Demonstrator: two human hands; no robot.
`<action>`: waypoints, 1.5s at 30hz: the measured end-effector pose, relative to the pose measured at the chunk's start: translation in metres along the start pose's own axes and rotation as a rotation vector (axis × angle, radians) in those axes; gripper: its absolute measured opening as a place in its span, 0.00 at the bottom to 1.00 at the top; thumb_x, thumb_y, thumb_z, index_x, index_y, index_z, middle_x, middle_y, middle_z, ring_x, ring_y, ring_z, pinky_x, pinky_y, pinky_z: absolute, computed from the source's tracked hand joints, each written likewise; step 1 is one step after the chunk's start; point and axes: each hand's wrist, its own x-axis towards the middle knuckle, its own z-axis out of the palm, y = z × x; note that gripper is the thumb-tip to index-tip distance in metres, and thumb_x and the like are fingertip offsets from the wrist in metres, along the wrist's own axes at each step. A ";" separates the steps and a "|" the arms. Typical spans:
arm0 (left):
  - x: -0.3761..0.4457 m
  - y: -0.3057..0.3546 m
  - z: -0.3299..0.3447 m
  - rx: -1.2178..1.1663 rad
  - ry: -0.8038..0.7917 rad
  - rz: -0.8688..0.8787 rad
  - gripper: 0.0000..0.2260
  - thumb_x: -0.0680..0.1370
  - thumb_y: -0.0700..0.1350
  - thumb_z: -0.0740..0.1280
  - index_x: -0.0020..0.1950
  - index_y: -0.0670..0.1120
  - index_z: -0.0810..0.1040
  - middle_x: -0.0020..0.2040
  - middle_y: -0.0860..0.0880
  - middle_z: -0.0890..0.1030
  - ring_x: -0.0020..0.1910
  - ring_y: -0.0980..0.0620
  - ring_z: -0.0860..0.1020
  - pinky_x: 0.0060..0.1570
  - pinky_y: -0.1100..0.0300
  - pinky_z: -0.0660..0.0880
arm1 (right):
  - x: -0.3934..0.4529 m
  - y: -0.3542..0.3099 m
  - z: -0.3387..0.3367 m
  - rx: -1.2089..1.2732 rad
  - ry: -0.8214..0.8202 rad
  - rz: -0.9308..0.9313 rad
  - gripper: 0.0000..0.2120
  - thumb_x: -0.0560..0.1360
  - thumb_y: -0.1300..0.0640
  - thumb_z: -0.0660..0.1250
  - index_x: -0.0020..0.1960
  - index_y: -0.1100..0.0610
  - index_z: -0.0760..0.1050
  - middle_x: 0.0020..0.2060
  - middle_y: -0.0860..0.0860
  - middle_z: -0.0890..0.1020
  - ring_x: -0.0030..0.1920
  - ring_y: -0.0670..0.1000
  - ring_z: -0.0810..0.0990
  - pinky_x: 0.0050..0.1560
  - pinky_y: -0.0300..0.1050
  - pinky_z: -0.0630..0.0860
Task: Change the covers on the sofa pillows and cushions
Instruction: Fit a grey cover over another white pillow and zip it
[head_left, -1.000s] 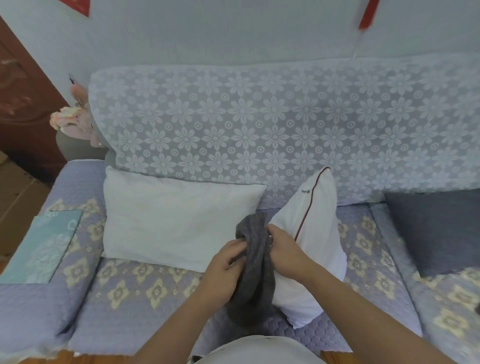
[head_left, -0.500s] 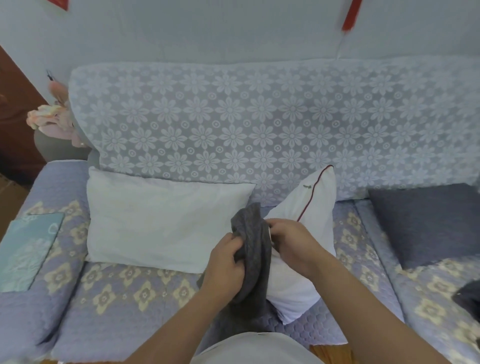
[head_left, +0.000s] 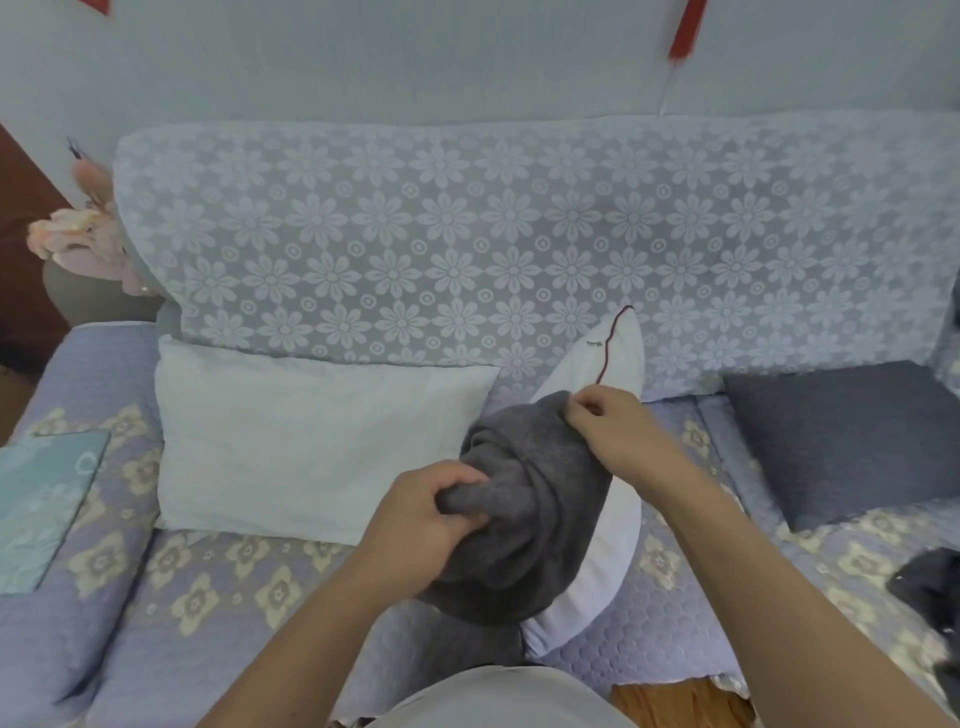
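A dark grey cover (head_left: 524, 514) is bunched over the near side of a white pillow insert with a red seam (head_left: 618, 358), which stands on edge on the sofa seat. My left hand (head_left: 426, 514) grips a fold of the grey cover at its left side. My right hand (head_left: 618, 426) pinches the cover's upper edge against the pillow. The pillow's lower white end (head_left: 597, 587) sticks out to the right below the cover.
A bare white pillow (head_left: 311, 447) leans against the lace-covered sofa back (head_left: 467, 249) at left. A dark grey covered cushion (head_left: 852, 436) lies at right, dark cloth (head_left: 930, 587) near the right edge. A teal cover (head_left: 41, 499) rests on the left armrest.
The grey cover has spread wider over the pillow. My right hand has moved up and right along the pillow's edge; my left hand still grips the cover lower down.
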 end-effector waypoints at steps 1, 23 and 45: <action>-0.002 0.007 0.002 0.045 -0.065 0.049 0.13 0.73 0.36 0.75 0.45 0.56 0.84 0.43 0.58 0.84 0.46 0.59 0.82 0.48 0.66 0.75 | 0.006 -0.003 -0.001 0.007 -0.091 0.013 0.13 0.81 0.51 0.64 0.43 0.56 0.80 0.39 0.49 0.81 0.39 0.47 0.76 0.38 0.41 0.67; 0.014 -0.032 -0.090 0.050 0.271 0.082 0.16 0.76 0.32 0.67 0.44 0.55 0.80 0.44 0.52 0.80 0.44 0.50 0.79 0.48 0.52 0.76 | 0.055 0.058 -0.022 0.695 -0.112 0.081 0.15 0.81 0.54 0.65 0.58 0.65 0.81 0.58 0.57 0.83 0.61 0.55 0.80 0.64 0.49 0.73; -0.001 -0.094 -0.114 -0.183 0.711 -0.285 0.16 0.77 0.32 0.65 0.43 0.54 0.80 0.41 0.47 0.81 0.41 0.47 0.76 0.39 0.52 0.73 | 0.024 0.031 0.053 0.793 -0.596 0.333 0.20 0.84 0.47 0.57 0.68 0.57 0.77 0.64 0.55 0.81 0.66 0.56 0.79 0.65 0.53 0.74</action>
